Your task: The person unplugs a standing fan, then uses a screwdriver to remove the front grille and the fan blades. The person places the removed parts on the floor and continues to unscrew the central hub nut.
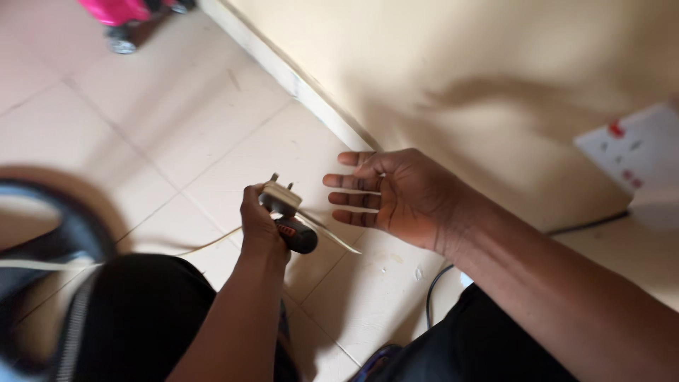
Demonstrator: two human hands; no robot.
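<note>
Beige plug (281, 194) with metal pins and dark-handled tool (297, 233) are gripped together in left hand (260, 225), held above tiled floor (212, 120). Pale cord (212, 244) is seen trailing left from the grip. Right hand (392, 198) is held flat, fingers spread, just beside the plug, not touching. White wall socket (636, 152) is mounted at right edge; pink wheeled toy (124, 14) at top left.

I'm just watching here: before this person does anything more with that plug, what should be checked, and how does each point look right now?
1. Left hand grips the plug firmly: ok.
2. Plug pins point away from the fingers: ok.
3. Right hand open and holding nothing: ok.
4. Cord free of knots: cannot tell, it runs out of sight.
5. Wall socket switched off: cannot tell, too blurred.
</note>
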